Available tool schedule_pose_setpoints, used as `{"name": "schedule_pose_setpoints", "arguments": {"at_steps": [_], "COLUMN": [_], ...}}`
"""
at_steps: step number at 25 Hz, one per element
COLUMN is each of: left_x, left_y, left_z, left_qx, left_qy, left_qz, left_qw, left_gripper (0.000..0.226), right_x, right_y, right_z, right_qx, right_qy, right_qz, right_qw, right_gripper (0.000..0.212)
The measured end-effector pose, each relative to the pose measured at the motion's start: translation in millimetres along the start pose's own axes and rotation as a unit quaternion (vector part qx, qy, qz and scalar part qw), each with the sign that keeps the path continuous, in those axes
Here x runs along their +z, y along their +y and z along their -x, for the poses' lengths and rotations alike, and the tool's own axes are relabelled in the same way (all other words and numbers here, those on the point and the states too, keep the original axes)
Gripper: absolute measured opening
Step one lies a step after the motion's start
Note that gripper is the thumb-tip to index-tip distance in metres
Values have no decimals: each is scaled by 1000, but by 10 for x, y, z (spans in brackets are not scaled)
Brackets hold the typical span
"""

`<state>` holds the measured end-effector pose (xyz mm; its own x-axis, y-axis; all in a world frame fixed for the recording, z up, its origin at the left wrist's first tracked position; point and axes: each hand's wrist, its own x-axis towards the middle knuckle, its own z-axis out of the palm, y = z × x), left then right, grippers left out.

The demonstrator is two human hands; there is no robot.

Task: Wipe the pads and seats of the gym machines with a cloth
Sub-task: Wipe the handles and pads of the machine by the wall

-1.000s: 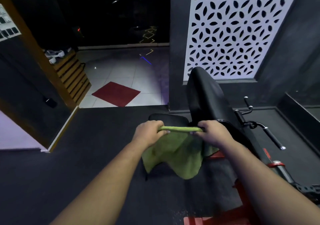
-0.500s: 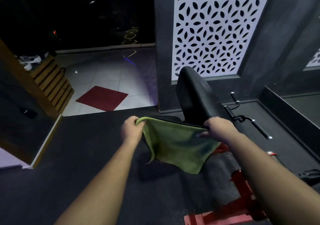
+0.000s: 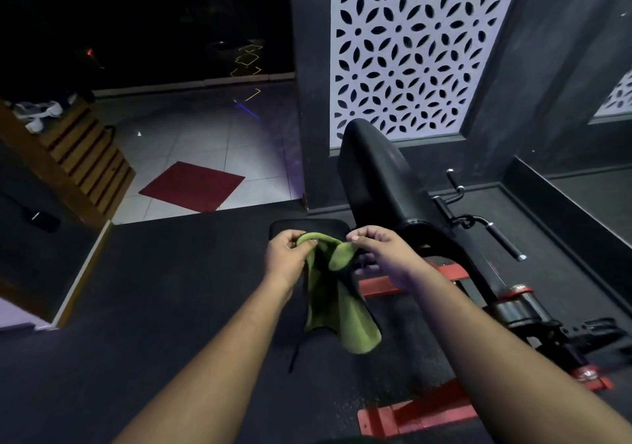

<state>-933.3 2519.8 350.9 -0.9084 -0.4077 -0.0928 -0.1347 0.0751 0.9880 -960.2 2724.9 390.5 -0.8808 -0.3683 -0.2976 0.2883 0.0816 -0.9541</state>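
A green cloth (image 3: 342,310) hangs folded between my hands, above the floor in front of a gym bench. My left hand (image 3: 286,257) pinches one top corner and my right hand (image 3: 381,253) pinches the other, the two corners close together. Just behind my hands lies the black seat pad (image 3: 307,226), mostly hidden by them. The black back pad (image 3: 379,176) rises tilted to the right of the seat, on a red and black frame (image 3: 410,277).
Black handles (image 3: 492,231) stick out right of the back pad. A weight-loaded bar (image 3: 519,303) and red feet (image 3: 420,413) sit lower right. Dark rubber floor spreads left. A red mat (image 3: 193,185) lies on tiles beyond, beside wooden steps (image 3: 85,159). A patterned white panel (image 3: 420,46) stands behind.
My hands have come together, so the spread cloth now hangs folded in half and lower. The view has shifted a little.
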Motion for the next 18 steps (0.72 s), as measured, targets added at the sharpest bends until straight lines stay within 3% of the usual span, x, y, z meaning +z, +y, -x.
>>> {"name": "schedule_pose_setpoints", "arguments": {"at_steps": [3,7,9,13,16,18], "left_x": [118,155,167,112,69,25], "left_y": [0,33,63,157,238,265], "left_z": [109,147,152,177,213,190], "left_qx": [28,38,37,16,9,26], "left_qy": [-38,-68,-78,-107,-128,-116], "left_qz": [-1,13,7,42,58,37], "left_qw": [999,997,996,993,990,992], "left_gripper": [5,4,7,16,9,17], "right_x": [16,102,151,166,150,143], "right_y": [-25,-24,-36,-151,-266,-330], "right_z": [7,-115,-178,-194,-233,-249], "right_qx": [-10,-93,-128,-166,-192,-205], "right_qy": [-70,31,75,84,111,102], "right_qz": [-1,159,228,346,467,499], "right_qw": [997,982,962,920,856,836], "right_gripper": [25,18,17,24,28,28]}}
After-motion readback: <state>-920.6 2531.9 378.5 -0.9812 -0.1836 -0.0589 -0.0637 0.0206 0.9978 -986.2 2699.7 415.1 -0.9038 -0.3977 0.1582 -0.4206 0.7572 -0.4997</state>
